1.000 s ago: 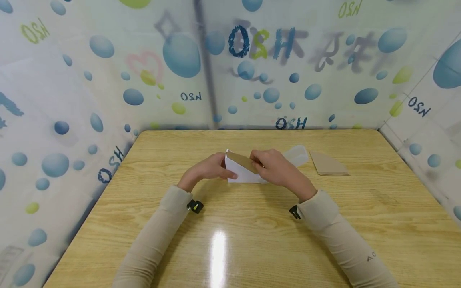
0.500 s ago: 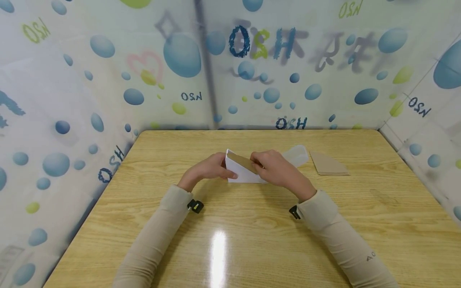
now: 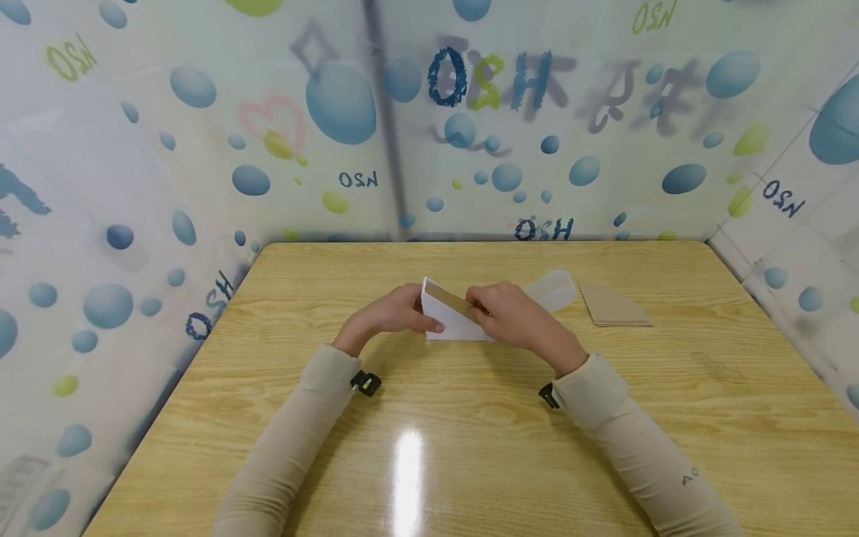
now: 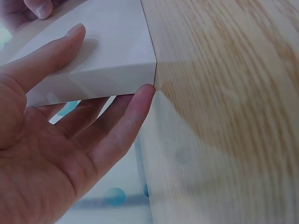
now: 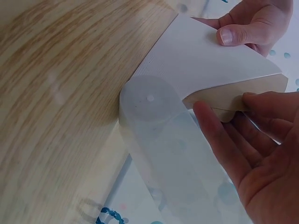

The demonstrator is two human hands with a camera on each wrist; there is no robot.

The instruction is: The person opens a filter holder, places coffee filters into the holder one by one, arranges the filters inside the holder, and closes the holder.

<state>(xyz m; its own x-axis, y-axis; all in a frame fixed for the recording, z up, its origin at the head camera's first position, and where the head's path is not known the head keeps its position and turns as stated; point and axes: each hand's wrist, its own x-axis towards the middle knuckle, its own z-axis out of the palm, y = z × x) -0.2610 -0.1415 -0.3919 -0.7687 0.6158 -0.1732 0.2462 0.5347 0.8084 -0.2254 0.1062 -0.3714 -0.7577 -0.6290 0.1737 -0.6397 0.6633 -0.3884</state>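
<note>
Since the white box (image 3: 452, 322) looks like thin card, I judge it light, fairly stiff and easily dented, so I'd hold it across its broad faces at the tall end. It seems to stand on edge near the middle of the desk (image 3: 470, 425), and my left hand (image 3: 400, 309) is clamped there, thumb on the near face. Brown paper (image 5: 243, 87) shows at the sloping opening, probably quick to crease; my right hand (image 3: 511, 313) pinches its edge, that grip open no wider than the paper.
</note>
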